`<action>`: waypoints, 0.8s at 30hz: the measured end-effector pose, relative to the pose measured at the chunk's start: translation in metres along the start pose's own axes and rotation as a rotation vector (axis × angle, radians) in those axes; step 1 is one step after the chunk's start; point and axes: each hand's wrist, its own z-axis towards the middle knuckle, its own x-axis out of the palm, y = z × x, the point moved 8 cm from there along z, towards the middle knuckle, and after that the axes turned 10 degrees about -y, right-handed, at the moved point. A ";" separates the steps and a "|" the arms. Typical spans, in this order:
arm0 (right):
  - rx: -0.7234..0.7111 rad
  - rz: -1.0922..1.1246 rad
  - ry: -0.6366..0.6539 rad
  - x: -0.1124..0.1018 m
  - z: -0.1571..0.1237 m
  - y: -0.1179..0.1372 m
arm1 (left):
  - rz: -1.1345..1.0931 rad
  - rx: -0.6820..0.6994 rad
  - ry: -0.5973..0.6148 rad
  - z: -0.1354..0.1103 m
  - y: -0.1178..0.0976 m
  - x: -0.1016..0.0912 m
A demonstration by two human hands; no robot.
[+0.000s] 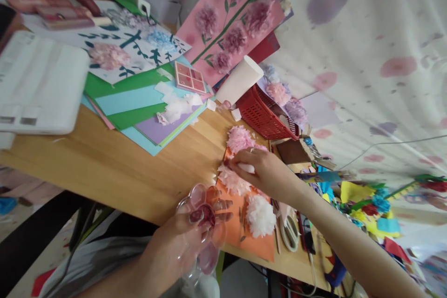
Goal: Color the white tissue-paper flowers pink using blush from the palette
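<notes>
My left hand (195, 228) is closed round a clear plastic flower-shaped palette (208, 260), which has pink and dark red colour in its wells. My right hand (256, 167) pinches a small tool with a rounded white end (246, 167); its kind is unclear. The hand is over a pale pink paper flower (233, 181) on an orange sheet (258, 244). Just beyond lies a brighter pink paper flower (240, 138), partly behind the hand. A white paper flower (260, 216) sits nearer me on the same sheet.
Coloured paper sheets (122, 102) and crumpled white tissue (179, 106) lie left of centre. A red basket (260, 114) and a white cup on its side (240, 79) stand behind. Scissors (289, 233) lie right of the orange sheet. A white case (42, 81) occupies the left.
</notes>
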 end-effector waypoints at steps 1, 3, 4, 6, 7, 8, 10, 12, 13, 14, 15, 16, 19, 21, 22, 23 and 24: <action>-0.001 0.043 0.072 0.005 -0.001 0.000 | 0.011 0.008 -0.004 0.000 0.000 0.001; 0.020 0.168 0.204 0.014 -0.003 0.000 | 0.033 0.023 0.016 0.000 -0.002 0.004; 0.035 0.200 0.202 0.014 -0.001 -0.001 | 0.036 0.026 0.020 0.000 -0.002 0.005; 0.060 0.147 0.049 0.004 0.006 -0.008 | 0.038 0.001 -0.002 -0.001 -0.001 0.004; 0.065 0.104 -0.041 -0.002 0.008 -0.012 | 0.034 -0.015 -0.023 -0.001 0.001 0.002; 0.067 0.082 -0.095 -0.007 0.008 -0.013 | 0.027 -0.022 -0.045 -0.002 0.001 -0.001; 0.068 0.141 -0.072 -0.007 0.002 -0.012 | 0.020 -0.008 -0.064 -0.002 0.000 -0.006; 0.088 0.262 -0.038 -0.009 -0.015 -0.007 | 0.030 0.017 -0.039 -0.003 -0.002 -0.007; 0.105 0.293 -0.094 -0.015 -0.025 -0.005 | 0.045 0.021 -0.020 -0.003 -0.003 -0.005; 0.127 0.300 -0.205 -0.025 -0.037 -0.003 | 0.064 0.021 -0.001 -0.003 -0.003 -0.003; 0.146 0.304 -0.342 -0.034 -0.050 -0.001 | 0.086 0.026 0.013 -0.003 -0.003 -0.001; 0.150 0.328 -0.461 -0.040 -0.064 0.003 | 0.109 0.036 0.024 -0.003 -0.004 0.002; 0.090 0.457 -0.669 -0.032 -0.094 0.022 | 0.176 0.055 0.043 -0.003 -0.004 0.010; 0.052 0.464 -0.733 -0.016 -0.102 0.035 | 0.182 0.026 0.058 -0.006 0.001 0.009; 0.039 0.457 -0.728 -0.006 -0.102 0.040 | 0.175 -0.001 0.071 -0.008 0.005 0.007; 0.035 0.453 -0.737 0.001 -0.103 0.043 | 0.167 -0.022 0.083 -0.011 0.007 0.003; 0.039 0.457 -0.756 0.006 -0.104 0.045 | 0.167 -0.045 0.101 -0.014 0.010 -0.003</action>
